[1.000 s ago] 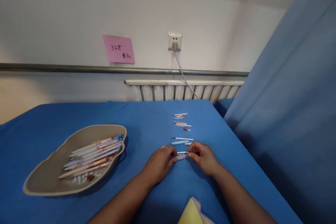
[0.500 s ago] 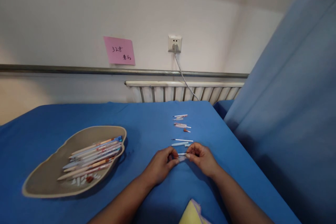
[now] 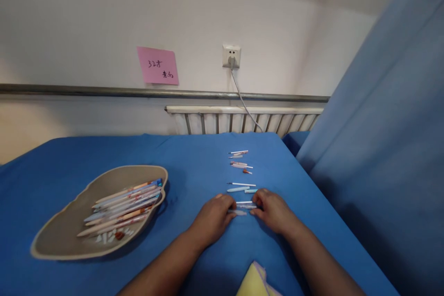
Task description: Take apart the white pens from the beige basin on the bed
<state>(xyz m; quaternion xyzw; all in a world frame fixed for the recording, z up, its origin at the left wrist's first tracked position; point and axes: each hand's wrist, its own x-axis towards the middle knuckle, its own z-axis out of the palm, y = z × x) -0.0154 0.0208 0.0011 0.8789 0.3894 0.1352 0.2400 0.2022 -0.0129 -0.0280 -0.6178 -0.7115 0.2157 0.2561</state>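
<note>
On the blue cloth between my hands lie a thin white pen refill point(image 3: 244, 202), a clear pen part beside it and a whitish pen barrel point(image 3: 238, 212) nearer me. My left hand point(image 3: 214, 216) has its fingers curled at the left ends of these parts, thumb bent in. At the right ends, the fingertips of my right hand point(image 3: 274, 210) close in a pinch. Just beyond are a light-blue barrel point(image 3: 238, 189), a short light-blue piece point(image 3: 250, 191) and a dark-tipped refill point(image 3: 242, 184).
A beige leaf-shaped tray point(image 3: 52, 250) on the left holds several pens and small white pieces. Further back lie more pen parts point(image 3: 239, 165) and a brown piece point(image 3: 245, 171). A yellow cloth point(image 3: 255, 282) is near me. A blue curtain point(image 3: 388, 125) hangs at right.
My hands have moved slightly apart, the right one shifting right. The refill and clear parts between them now show more fully, lying on the cloth.
</note>
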